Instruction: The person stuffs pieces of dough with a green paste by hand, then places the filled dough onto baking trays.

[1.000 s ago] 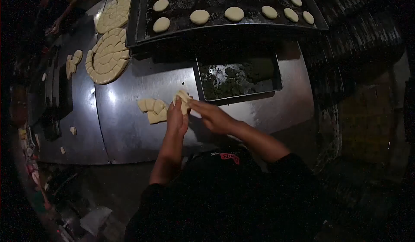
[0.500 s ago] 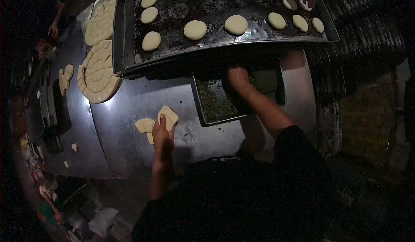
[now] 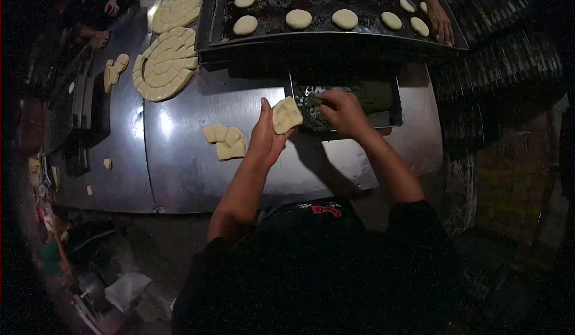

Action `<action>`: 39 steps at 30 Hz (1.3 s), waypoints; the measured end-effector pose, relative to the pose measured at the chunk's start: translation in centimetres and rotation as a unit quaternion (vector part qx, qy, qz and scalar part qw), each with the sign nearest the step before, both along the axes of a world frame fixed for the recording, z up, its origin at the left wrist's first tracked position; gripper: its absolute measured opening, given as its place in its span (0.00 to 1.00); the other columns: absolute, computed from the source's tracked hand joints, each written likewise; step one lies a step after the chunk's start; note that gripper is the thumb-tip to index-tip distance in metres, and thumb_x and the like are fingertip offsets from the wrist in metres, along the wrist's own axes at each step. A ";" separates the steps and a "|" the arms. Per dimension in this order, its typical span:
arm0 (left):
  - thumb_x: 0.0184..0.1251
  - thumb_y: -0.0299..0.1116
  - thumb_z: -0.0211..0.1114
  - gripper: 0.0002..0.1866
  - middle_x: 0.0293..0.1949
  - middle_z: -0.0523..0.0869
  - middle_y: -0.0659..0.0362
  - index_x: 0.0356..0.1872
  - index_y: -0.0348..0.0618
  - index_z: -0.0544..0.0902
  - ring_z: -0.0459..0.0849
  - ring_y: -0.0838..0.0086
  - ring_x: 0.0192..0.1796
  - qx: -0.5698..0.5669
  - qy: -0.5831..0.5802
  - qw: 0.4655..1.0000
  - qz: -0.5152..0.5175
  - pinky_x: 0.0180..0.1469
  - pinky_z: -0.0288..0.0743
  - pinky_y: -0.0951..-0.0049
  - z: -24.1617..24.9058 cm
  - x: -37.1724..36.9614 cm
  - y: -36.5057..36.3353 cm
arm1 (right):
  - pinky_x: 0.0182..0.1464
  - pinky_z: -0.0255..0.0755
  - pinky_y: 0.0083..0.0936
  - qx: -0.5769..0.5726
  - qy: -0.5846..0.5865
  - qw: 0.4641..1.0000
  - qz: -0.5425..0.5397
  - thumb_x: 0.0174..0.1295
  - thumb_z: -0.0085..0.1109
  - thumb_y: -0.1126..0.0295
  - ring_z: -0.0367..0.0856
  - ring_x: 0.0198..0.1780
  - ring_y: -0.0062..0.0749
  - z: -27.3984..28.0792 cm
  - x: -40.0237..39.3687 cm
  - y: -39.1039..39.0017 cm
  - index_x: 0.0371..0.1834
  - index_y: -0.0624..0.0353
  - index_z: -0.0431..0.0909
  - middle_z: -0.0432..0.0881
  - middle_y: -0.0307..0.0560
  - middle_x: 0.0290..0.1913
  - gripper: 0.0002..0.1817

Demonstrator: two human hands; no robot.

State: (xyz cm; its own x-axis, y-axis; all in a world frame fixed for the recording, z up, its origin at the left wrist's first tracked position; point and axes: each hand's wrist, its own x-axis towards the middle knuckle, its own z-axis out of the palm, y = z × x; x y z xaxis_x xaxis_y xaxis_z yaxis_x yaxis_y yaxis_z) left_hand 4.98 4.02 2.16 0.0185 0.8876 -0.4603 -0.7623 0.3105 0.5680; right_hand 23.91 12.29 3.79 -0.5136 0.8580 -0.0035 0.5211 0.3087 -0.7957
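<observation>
My left hand [image 3: 268, 136] grips a flattened piece of pale dough [image 3: 287, 116], its broad face turned up toward the right. Close beside it, over a metal tray [image 3: 400, 98], my right hand [image 3: 346, 114] has its fingers pinched on a clump of dark green filling [image 3: 311, 100]; its edges blend into the crumbly mass behind. That loose dark filling [image 3: 374, 95] covers much of the tray floor. Several cut dough pieces [image 3: 230, 149] lie in a small cluster on the steel table [image 3: 179, 185], left of my left hand.
Beyond my hands sits a large baking pan [image 3: 335, 34] with several round dough discs [image 3: 345, 19]. A co-worker's hand [image 3: 442, 26] rests at its right edge. Scored dough rounds [image 3: 165, 65] lie to the left. Another person's hands [image 3: 112, 7] show at upper left. Stacked trays [image 3: 497, 71] stand right.
My left hand has lifted the dough piece off the table and moved right toward the tray. My right hand has come up out of the filling. The co-worker's hand has shifted toward the pan's edge.
</observation>
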 end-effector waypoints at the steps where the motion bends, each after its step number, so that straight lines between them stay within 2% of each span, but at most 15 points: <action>1: 0.73 0.60 0.33 0.37 0.60 0.72 0.48 0.62 0.33 0.64 0.71 0.63 0.63 0.019 -0.019 1.000 -0.017 0.67 0.62 0.64 0.6 0.5 0.1 | 0.50 0.74 0.36 0.121 -0.026 0.992 0.037 0.51 0.63 0.73 0.79 0.46 0.45 1.4 -0.7 -1.2 0.46 0.59 0.81 0.80 0.53 0.45 0.16; 2: 0.73 0.60 0.33 0.37 0.60 0.72 0.48 0.62 0.33 0.64 0.71 0.63 0.63 0.019 -0.019 1.000 -0.015 0.67 0.62 0.64 0.5 1.0 0.1 | 0.50 0.74 0.36 0.238 -0.052 0.967 0.073 0.49 0.62 0.76 0.77 0.47 0.47 2.5 -1.3 -2.4 0.44 0.59 0.81 0.79 0.52 0.46 0.16; 7: 0.77 0.49 0.36 0.27 0.52 0.76 0.52 0.57 0.35 0.69 0.76 0.66 0.56 0.044 -0.037 0.998 -0.009 0.60 0.69 0.64 -0.2 2.8 -0.4 | 0.53 0.73 0.38 0.270 -0.090 0.957 0.049 0.52 0.61 0.77 0.73 0.55 0.49 2.2 -3.2 -5.4 0.50 0.62 0.75 0.75 0.55 0.51 0.19; 10: 0.78 0.45 0.36 0.24 0.53 0.75 0.50 0.57 0.34 0.69 0.75 0.65 0.57 0.040 -0.026 0.999 0.020 0.61 0.68 0.62 -0.3 2.9 -0.4 | 0.52 0.73 0.37 0.163 0.055 0.985 0.027 0.52 0.61 0.78 0.76 0.52 0.50 2.6 -1.8 -5.4 0.50 0.64 0.74 0.75 0.57 0.51 0.19; 16: 0.76 0.43 0.45 0.23 0.57 0.72 0.50 0.63 0.36 0.65 0.70 0.67 0.62 0.047 0.109 0.992 -0.034 0.64 0.64 0.67 0.1 5.1 0.8 | 0.49 0.75 0.36 0.267 -0.004 0.963 0.020 0.48 0.60 0.81 0.79 0.47 0.48 -0.9 -1.4 -4.5 0.47 0.66 0.77 0.80 0.56 0.45 0.19; 18: 0.74 0.37 0.53 0.21 0.53 0.74 0.56 0.62 0.38 0.66 0.72 0.73 0.54 0.050 0.152 0.987 -0.015 0.58 0.66 0.72 0.2 5.8 1.6 | 0.49 0.76 0.36 0.247 0.018 0.969 0.019 0.51 0.60 0.80 0.79 0.48 0.47 -1.1 -1.0 -3.3 0.47 0.65 0.77 0.79 0.55 0.48 0.17; 19: 0.72 0.33 0.56 0.22 0.53 0.74 0.57 0.63 0.40 0.65 0.73 0.74 0.54 0.066 0.103 0.992 0.001 0.57 0.67 0.73 0.0 5.7 2.1 | 0.50 0.76 0.36 0.197 0.106 0.974 -0.031 0.55 0.60 0.78 0.81 0.48 0.45 -0.6 -1.0 -3.1 0.46 0.64 0.77 0.80 0.55 0.48 0.14; 24: 0.71 0.31 0.57 0.21 0.52 0.75 0.57 0.62 0.42 0.65 0.74 0.75 0.54 0.043 0.062 0.997 0.017 0.55 0.70 0.75 0.6 6.1 4.7 | 0.50 0.77 0.30 0.224 0.101 0.969 -0.033 0.56 0.64 0.74 0.83 0.44 0.41 -1.8 0.5 0.0 0.46 0.64 0.79 0.82 0.53 0.45 0.14; 27: 0.71 0.30 0.56 0.21 0.53 0.75 0.56 0.63 0.43 0.65 0.76 0.72 0.54 0.026 0.039 0.999 0.014 0.54 0.72 0.73 -0.1 5.1 6.4 | 0.52 0.74 0.27 -0.298 0.263 0.908 -0.135 0.56 0.62 0.76 0.80 0.49 0.31 -1.5 2.0 3.9 0.45 0.62 0.82 0.81 0.46 0.50 0.12; 30: 0.71 0.29 0.56 0.21 0.53 0.76 0.55 0.63 0.43 0.65 0.77 0.70 0.54 0.012 0.031 0.999 -0.027 0.55 0.74 0.70 -0.1 4.2 7.8 | 0.55 0.71 0.25 0.101 0.001 0.994 -0.037 0.60 0.58 0.75 0.74 0.55 0.27 -3.8 4.7 7.6 0.48 0.60 0.81 0.74 0.48 0.57 0.12; 31: 0.70 0.28 0.56 0.22 0.54 0.76 0.55 0.63 0.43 0.65 0.78 0.70 0.54 0.020 0.034 0.998 -0.058 0.56 0.74 0.70 -0.5 3.9 8.2 | 0.55 0.71 0.25 0.098 -0.002 0.994 -0.039 0.60 0.58 0.75 0.74 0.55 0.27 -3.7 4.6 8.3 0.48 0.60 0.81 0.74 0.48 0.57 0.12; 34: 0.69 0.25 0.56 0.24 0.55 0.75 0.54 0.65 0.42 0.63 0.77 0.69 0.54 0.006 0.028 0.995 -0.099 0.58 0.74 0.70 0.0 4.2 8.7 | 0.50 0.72 0.25 -0.189 0.163 0.968 -0.001 0.59 0.59 0.73 0.77 0.51 0.29 -1.9 3.6 9.8 0.45 0.61 0.82 0.78 0.47 0.50 0.12; 36: 0.71 0.26 0.52 0.21 0.57 0.74 0.50 0.64 0.38 0.64 0.76 0.67 0.57 -0.006 0.068 0.993 -0.097 0.59 0.72 0.65 0.2 4.5 8.7 | 0.45 0.73 0.25 -0.131 0.041 0.985 0.109 0.58 0.61 0.72 0.80 0.46 0.33 -0.3 2.0 10.1 0.44 0.62 0.80 0.80 0.46 0.43 0.11; 37: 0.71 0.26 0.52 0.21 0.57 0.74 0.50 0.64 0.38 0.64 0.76 0.67 0.57 -0.004 0.069 0.993 -0.098 0.59 0.72 0.65 -0.5 4.4 8.7 | 0.41 0.74 0.29 0.005 0.050 0.994 0.100 0.54 0.64 0.73 0.80 0.41 0.38 -0.2 1.3 9.6 0.42 0.63 0.79 0.80 0.45 0.38 0.12; 39: 0.73 0.34 0.52 0.21 0.54 0.75 0.52 0.63 0.40 0.65 0.74 0.65 0.58 0.022 -0.068 0.997 0.026 0.62 0.68 0.64 -2.6 4.0 8.8 | 0.40 0.74 0.30 0.137 0.065 0.981 0.120 0.52 0.65 0.74 0.80 0.40 0.39 -0.2 0.0 7.5 0.41 0.63 0.78 0.79 0.46 0.37 0.13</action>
State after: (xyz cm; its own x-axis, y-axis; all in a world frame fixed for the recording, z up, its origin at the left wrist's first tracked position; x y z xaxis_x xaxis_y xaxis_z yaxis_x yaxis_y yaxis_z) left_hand 8.96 12.78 -0.40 0.0317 0.9080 -0.4178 -0.8475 0.2460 0.4703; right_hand 23.91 19.82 3.60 -0.6822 0.6714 0.2896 0.3059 0.6219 -0.7209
